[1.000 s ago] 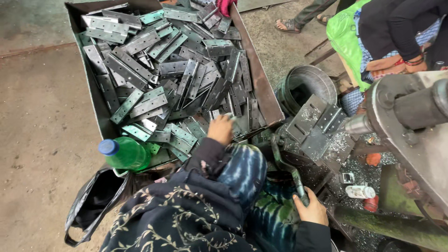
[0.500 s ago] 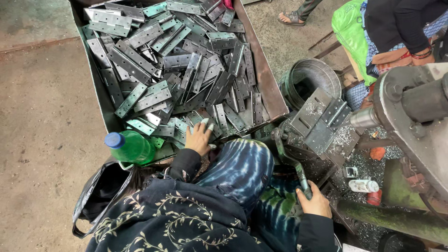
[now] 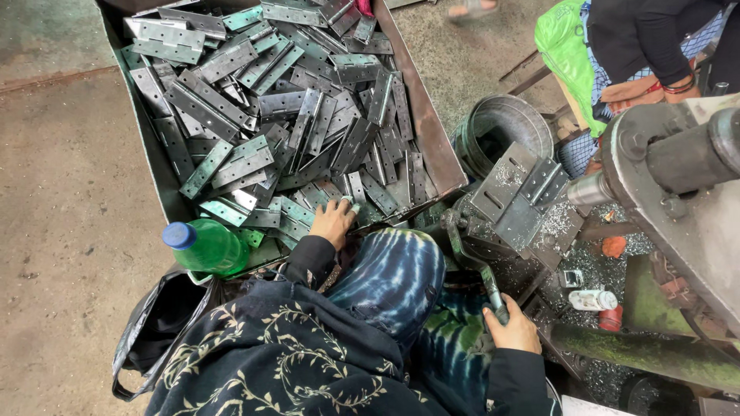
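Hinges (image 3: 308, 115) under left hand (image 3: 333, 222), green bottle (image 3: 206, 246) just beside.

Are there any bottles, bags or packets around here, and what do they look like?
Green bottle: lying beside the metal tray, blue cap.
Black bag: on the floor under the bottle, soft, open.
Small white container: lying among metal shavings by the machine, red end.
Green plastic bag: top right, shiny.
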